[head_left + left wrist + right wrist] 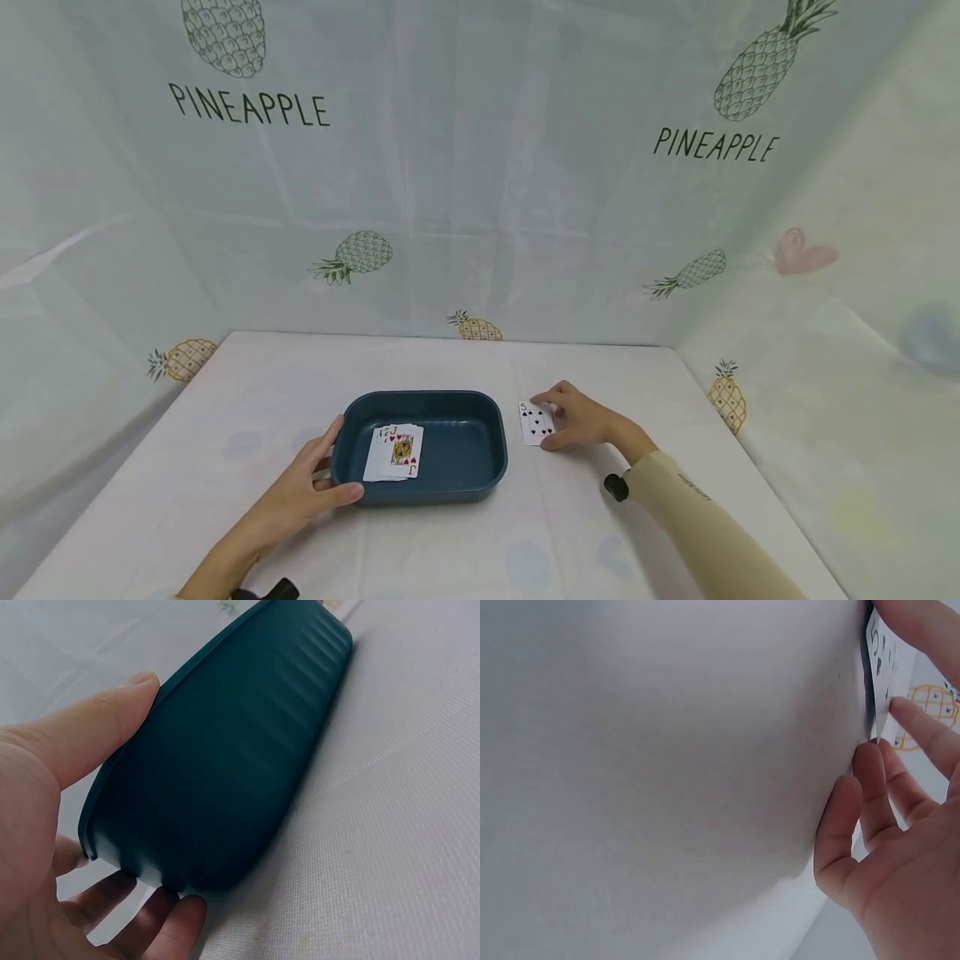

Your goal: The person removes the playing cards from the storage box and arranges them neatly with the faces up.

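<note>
A dark blue-green rectangular dish (461, 446) sits on the table in the head view. Inside it, toward the left, lies a small pile of playing cards (393, 454) with a jack of hearts on top. My left hand (303, 483) grips the dish's left end, thumb at the near corner; the left wrist view shows its fingertips against the dish's outer wall (217, 757). To the right of the dish, my right hand (588, 419) holds a face-up five, a black-suited playing card (534, 425), between thumb and fingers. That card looks slightly tilted in the right wrist view.
A pale cloth covers the table (450, 550). Behind it hangs a light curtain (480, 167) printed with pineapples, and similar sheets enclose both sides. Dark wrist devices show at the left wrist (277, 590) and right wrist (617, 487).
</note>
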Motion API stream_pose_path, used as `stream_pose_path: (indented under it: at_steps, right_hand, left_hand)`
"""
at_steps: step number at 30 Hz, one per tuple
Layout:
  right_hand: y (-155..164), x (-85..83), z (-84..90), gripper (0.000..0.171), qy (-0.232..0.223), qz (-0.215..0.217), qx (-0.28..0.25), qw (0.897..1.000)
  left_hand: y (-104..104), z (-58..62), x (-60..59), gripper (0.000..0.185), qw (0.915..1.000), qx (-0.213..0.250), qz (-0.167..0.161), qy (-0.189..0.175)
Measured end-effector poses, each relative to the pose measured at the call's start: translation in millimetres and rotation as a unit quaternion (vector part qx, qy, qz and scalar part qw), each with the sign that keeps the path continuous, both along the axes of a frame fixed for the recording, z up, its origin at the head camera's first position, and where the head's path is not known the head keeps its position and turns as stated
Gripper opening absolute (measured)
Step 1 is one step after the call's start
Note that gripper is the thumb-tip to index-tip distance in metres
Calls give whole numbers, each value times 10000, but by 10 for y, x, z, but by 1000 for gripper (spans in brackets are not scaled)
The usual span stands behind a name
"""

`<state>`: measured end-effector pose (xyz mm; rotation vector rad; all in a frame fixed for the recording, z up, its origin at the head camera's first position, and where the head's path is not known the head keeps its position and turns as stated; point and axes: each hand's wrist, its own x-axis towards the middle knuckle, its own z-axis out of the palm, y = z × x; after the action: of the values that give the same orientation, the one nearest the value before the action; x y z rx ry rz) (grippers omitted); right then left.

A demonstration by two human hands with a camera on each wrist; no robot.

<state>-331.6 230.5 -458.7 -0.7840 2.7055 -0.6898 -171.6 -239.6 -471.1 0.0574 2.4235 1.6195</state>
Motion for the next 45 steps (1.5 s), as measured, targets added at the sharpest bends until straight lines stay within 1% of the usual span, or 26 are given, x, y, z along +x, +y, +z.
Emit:
stream_pose_path:
  at_steps: [6,12,18,27,42,45]
  right_hand:
    - [-16,-19,29,80,-189,-159,81,9997]
    - [-28,-56,37,80,-325,-199,253,9990]
    - [-36,-70,54,80,-424,-255,282,9984]
    - [-52,-61,66,81,-432,-285,258,9983]
    - [-14,-31,-4,84,-452,-322,150,9983]
    - [-17,-29,-1,85,-411,-269,126,9987]
  left_hand:
    - [-6,15,-7,112,10000,-6,3,-20]
    - [-6,33,-10,112,10000,17,17,-1]
    - [-2,38,-22,113,10000,-41,31,-5]
    - [-18,17,-34,113,10000,-52,19,3]
    - [-17,-3,-7,112,9995,311,-88,54]
    - [-23,0,0,111,9995,297,-81,65]
